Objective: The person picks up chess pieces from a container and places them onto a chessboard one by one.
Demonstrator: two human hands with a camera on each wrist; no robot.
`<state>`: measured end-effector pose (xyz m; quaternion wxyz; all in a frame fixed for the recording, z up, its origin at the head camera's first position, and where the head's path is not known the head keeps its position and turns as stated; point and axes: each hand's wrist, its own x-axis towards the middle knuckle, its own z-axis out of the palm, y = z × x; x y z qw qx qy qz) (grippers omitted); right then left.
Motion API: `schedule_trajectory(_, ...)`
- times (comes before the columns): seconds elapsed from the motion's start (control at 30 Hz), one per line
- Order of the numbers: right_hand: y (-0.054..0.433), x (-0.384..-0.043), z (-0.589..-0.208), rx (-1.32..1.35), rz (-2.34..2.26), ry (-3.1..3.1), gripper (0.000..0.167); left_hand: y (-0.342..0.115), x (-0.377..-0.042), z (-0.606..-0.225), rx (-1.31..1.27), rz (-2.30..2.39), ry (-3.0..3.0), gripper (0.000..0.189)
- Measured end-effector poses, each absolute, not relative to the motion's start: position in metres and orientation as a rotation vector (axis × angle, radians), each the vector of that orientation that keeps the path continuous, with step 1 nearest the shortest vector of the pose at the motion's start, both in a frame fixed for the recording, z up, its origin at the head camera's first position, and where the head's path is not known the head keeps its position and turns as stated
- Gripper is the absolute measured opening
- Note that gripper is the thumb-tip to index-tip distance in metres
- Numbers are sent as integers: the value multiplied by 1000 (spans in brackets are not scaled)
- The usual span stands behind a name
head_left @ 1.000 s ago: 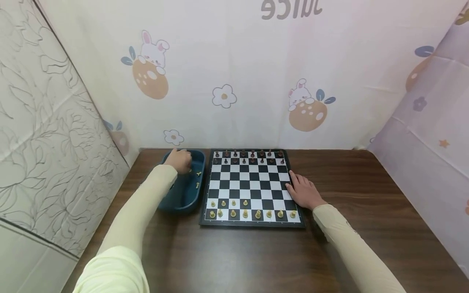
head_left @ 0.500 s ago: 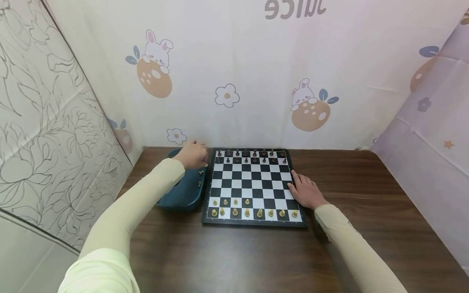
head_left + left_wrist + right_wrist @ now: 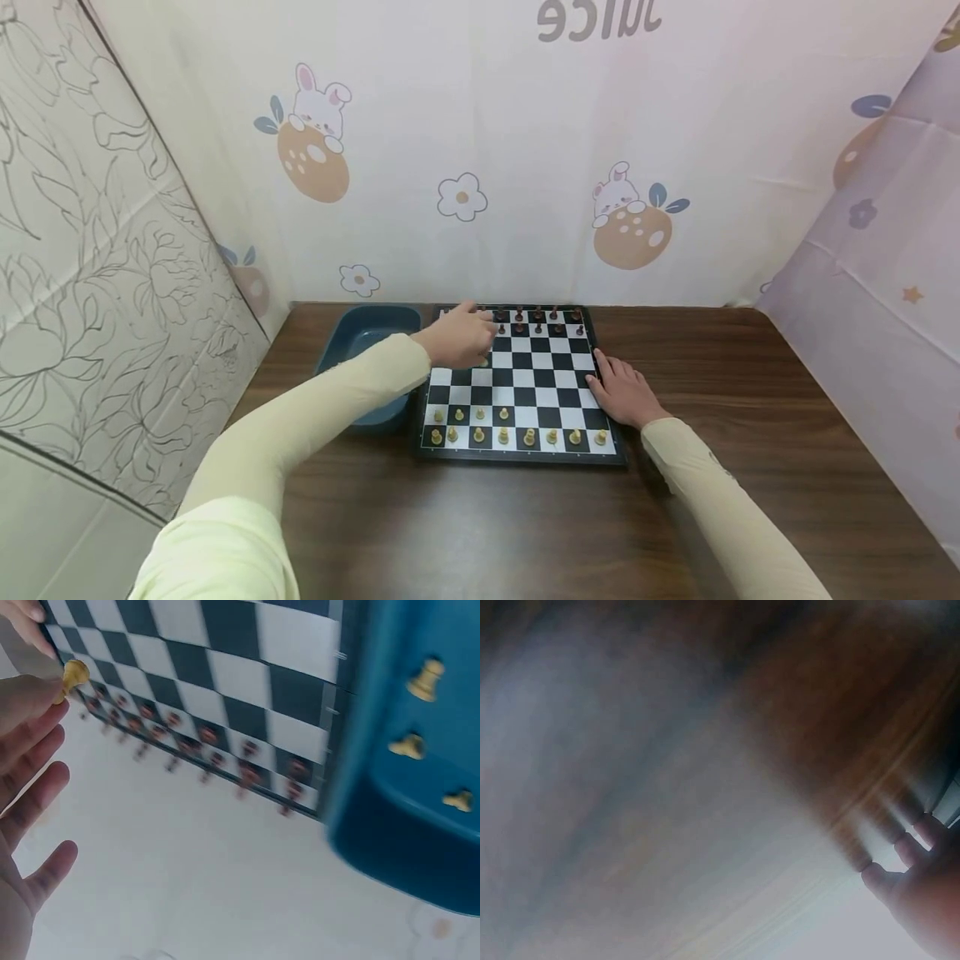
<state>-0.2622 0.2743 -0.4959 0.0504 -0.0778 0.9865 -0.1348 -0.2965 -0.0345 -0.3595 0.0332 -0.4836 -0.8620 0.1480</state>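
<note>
My left hand [image 3: 459, 336] is over the far left part of the chessboard [image 3: 517, 460]. Between thumb and forefinger it pinches a pale yellow chess pawn [image 3: 73, 673], while its other fingers spread loosely. My right hand [image 3: 625, 392] rests at the board's right edge, fingers extended and touching the frame. Along the near edge stands a row of yellow pieces [image 3: 529, 437], with several yellow pawns [image 3: 480, 413] in front on the left. Dark red pieces [image 3: 537, 315] fill two rows at the far side, partly hidden by the left hand.
A blue tray [image 3: 386, 315] stands left of the board, partly behind the left forearm. Inside it lie loose yellow pieces [image 3: 426, 680], seen in the left wrist view. Brown wooden table [image 3: 480, 533] surrounds the board, and a printed curtain [image 3: 525, 108] hangs behind.
My left hand has come out of the blue tray and moved right over the chessboard, carrying the yellow pawn. The right hand has stayed at the board's edge.
</note>
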Motion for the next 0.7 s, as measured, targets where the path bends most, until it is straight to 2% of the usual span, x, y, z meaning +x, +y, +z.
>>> schedule_trajectory(0.33, 274, -263, -496, -236, -410, 3003, 67, 9, -284, -370, -1723, 486, -2541, 13)
schedule_trajectory(0.7, 274, -264, -498, -223, -413, 2994, 67, 31, -272, -386, -1876, 600, -2470, 17)
